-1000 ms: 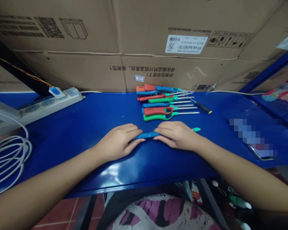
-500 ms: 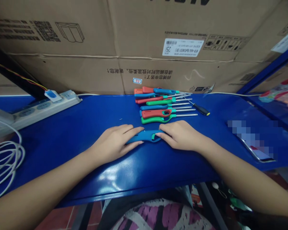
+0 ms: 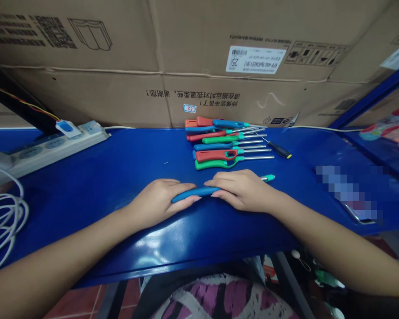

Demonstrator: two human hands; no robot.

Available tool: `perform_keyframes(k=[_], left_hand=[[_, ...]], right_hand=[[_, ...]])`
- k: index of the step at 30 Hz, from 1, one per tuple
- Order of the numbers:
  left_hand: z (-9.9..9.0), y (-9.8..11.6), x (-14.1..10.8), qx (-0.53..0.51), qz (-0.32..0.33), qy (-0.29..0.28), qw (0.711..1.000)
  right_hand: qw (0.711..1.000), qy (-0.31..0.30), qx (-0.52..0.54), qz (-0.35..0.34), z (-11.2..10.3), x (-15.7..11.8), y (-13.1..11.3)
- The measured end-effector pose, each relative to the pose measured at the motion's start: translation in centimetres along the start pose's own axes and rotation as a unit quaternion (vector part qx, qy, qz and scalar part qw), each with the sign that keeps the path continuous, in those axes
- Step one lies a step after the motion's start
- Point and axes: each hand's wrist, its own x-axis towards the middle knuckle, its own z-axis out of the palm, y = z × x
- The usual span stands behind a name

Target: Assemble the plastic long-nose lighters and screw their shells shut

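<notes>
Both my hands grip a blue long-necked lighter handle (image 3: 199, 192) just above the blue tabletop, its narrow edge facing up. My left hand (image 3: 162, 197) pinches the left end between thumb and fingers. Closed over the right part is my right hand (image 3: 242, 190), whose fingers hide that end. Past its knuckles pokes a teal piece with a short shiny bit (image 3: 267, 178); whether it joins the blue handle I cannot tell. Behind lies a pile of red, blue and green long-necked lighters (image 3: 216, 155), metal tubes pointing right.
A small screwdriver (image 3: 279, 149) lies right of the pile, and a tiny metal bit (image 3: 166, 162) left of it. At the left are a power strip (image 3: 53, 144) and coiled white cable (image 3: 6, 217). A phone (image 3: 349, 195) rests at the right. A cardboard box (image 3: 119, 97) stands behind.
The blue lighter handle has rolled from its broad side, with the trigger opening showing, onto its narrow edge. My right hand has closed further over it. A teal piece now shows beyond that hand.
</notes>
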Motion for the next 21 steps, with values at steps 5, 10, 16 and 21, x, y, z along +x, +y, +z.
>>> perform_keyframes(k=[5,10,16,21], left_hand=[[-0.6,0.4,0.1,-0.016,-0.030,-0.035,0.999],[-0.2,2.4,-0.2,0.060,-0.038,-0.062,0.996],[-0.3,1.7,-0.3,0.107,-0.043,-0.066,0.991],[-1.6,-0.4,0.0,0.156,-0.056,-0.029,0.986]], right_hand=[[1.000,0.008,-0.012,-0.004,-0.2,-0.1,0.3],[0.999,-0.013,-0.029,-0.003,0.7,0.2,-1.2],[0.992,-0.006,-0.124,0.026,-0.1,0.5,-1.0],[0.970,-0.004,-0.219,0.101,-3.4,-0.8,2.8]])
